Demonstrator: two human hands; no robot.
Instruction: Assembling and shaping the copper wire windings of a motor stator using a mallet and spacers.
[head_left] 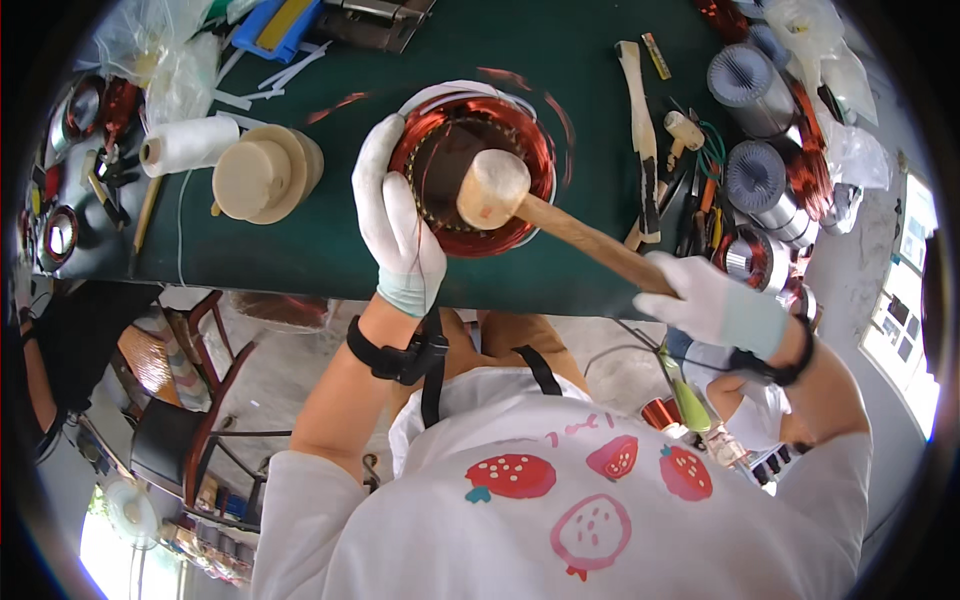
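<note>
A round motor stator [543,150] with red-brown copper windings around its rim stands on the green workbench, its open bore facing up. My left hand [398,205], in a white glove, is wrapped round the stator's left side. My gloved right hand [700,298] grips the wooden handle of a mallet [494,190]. The mallet's pale, blocky head is over the right part of the bore and covers some of the inner winding edge. Whether the head touches the copper I cannot tell.
Left of the stator are a beige stepped cylinder [252,178] and a white thread spool [190,147]. On the right lie a long wooden stick [638,140], a second mallet [684,130] and several metal cores [752,90]. A chair [170,450] and other people are beyond the bench's near edge.
</note>
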